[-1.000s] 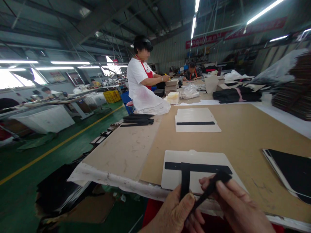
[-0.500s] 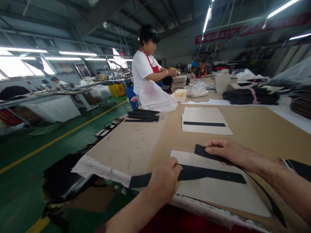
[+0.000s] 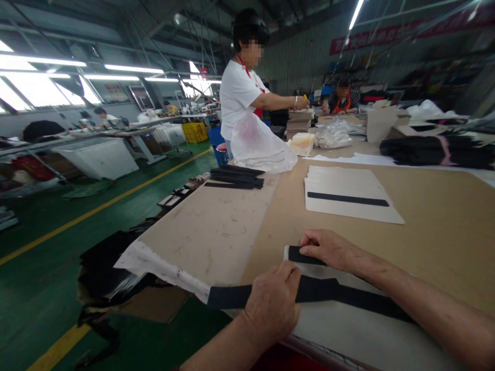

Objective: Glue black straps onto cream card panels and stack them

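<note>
A light-coloured board (image 3: 340,322) lies at the table's near edge, partly covered by my arms. My left hand (image 3: 274,299) is closed on a long black strip (image 3: 230,297); one end sticks out to the left past the board, and the rest runs right across it. At the board's far left corner, my right hand (image 3: 327,250) pinches the end of another black strip (image 3: 297,254), which lies along the far edge. My right forearm hides much of that strip. Farther back is a stack of similar boards (image 3: 344,178) with a black strip (image 3: 348,199) across the top one.
A pile of black strips (image 3: 235,176) lies at the table's far left. Across the table (image 3: 216,232) stands a co-worker in a white shirt (image 3: 242,98), beside stacked brown pieces (image 3: 298,123). Plastic bags (image 3: 334,135) and a black bundle (image 3: 413,149) lie at the back.
My right hand has moved left and down, bringing its strip's end onto the board's far left corner. The left hand keeps its grip. The view has shifted, and the co-worker's arm is stretched further out.
</note>
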`<state>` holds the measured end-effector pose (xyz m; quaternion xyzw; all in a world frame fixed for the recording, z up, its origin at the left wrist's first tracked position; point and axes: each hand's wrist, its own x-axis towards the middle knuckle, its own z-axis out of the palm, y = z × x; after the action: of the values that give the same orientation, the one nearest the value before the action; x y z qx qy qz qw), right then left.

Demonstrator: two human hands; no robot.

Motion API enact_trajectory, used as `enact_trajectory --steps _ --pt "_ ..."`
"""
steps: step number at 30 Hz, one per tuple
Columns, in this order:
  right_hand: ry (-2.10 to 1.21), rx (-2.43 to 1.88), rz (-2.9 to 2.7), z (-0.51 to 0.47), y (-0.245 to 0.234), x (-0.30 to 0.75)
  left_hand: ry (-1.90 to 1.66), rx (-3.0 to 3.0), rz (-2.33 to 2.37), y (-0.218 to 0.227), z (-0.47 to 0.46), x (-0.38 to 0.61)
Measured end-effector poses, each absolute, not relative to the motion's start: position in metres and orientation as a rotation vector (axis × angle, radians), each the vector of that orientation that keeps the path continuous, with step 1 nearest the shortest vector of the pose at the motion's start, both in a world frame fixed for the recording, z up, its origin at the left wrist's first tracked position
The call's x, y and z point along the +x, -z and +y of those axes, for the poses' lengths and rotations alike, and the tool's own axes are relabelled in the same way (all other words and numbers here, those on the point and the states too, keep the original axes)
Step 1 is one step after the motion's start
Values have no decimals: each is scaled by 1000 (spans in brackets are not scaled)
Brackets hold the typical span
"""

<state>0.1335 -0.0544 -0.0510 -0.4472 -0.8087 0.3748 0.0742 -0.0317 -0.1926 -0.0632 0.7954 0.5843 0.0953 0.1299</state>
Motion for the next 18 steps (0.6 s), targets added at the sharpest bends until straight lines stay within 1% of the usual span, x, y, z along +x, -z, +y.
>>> enact_trajectory --steps 4,18 --pt "-1108 -1357 -2444 -54 55 130 -286 2313 1684 64 -194 -32" --pt "-1011 -1385 -2530 -54 57 124 -139 2301 1791 63 -190 -28"
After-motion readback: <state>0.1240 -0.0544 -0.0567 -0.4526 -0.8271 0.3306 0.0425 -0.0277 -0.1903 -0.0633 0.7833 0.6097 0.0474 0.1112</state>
